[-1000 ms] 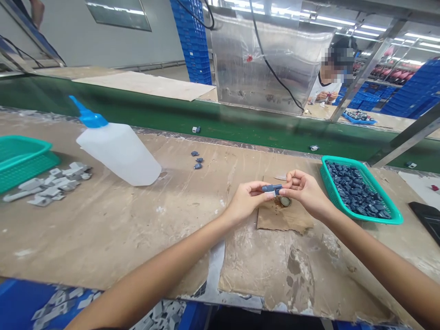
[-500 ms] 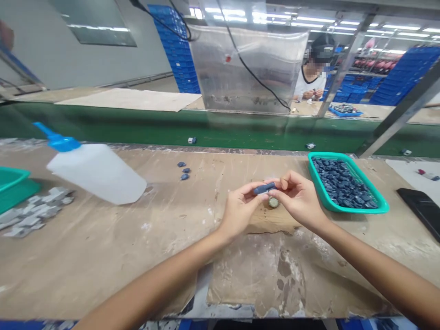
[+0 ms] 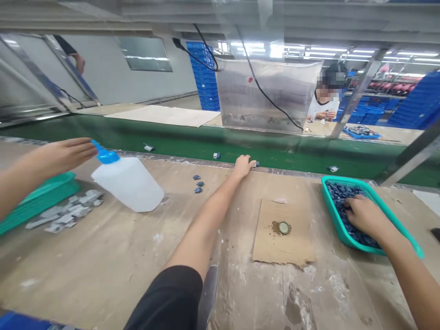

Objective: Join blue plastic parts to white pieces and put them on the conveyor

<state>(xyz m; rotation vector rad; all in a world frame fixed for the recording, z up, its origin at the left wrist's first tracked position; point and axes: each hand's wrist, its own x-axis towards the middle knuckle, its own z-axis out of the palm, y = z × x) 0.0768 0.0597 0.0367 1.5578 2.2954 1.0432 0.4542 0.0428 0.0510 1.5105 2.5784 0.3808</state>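
My left hand (image 3: 243, 166) reaches out to the near edge of the green conveyor belt (image 3: 172, 143). Its curled fingers are at a small grey-and-dark-blue plastic part (image 3: 255, 163), which touches the fingertips. On the right, my right hand (image 3: 366, 215) dips into a green basket (image 3: 338, 229) full of small dark blue plastic pieces (image 3: 343, 189). Its fingers are bent and the tips are hidden among the pieces. Between my arms lies a piece of cardboard (image 3: 268, 247), with a bottle cap (image 3: 284, 228) holding something pale and a brown stain beside it.
From the left, another person's hand (image 3: 77, 150) is at the blue nozzle of a white squeeze bottle (image 3: 132, 185). Grey parts (image 3: 74, 211) lie beside another green basket (image 3: 44, 197). A few dark blue pieces (image 3: 197, 189) rest mid-table. A co-worker (image 3: 325, 107) sits across the belt.
My hands have parted: the left went forward to the belt with the part, the right moved into the basket. Another person's hand has appeared at the bottle. The view has shifted.
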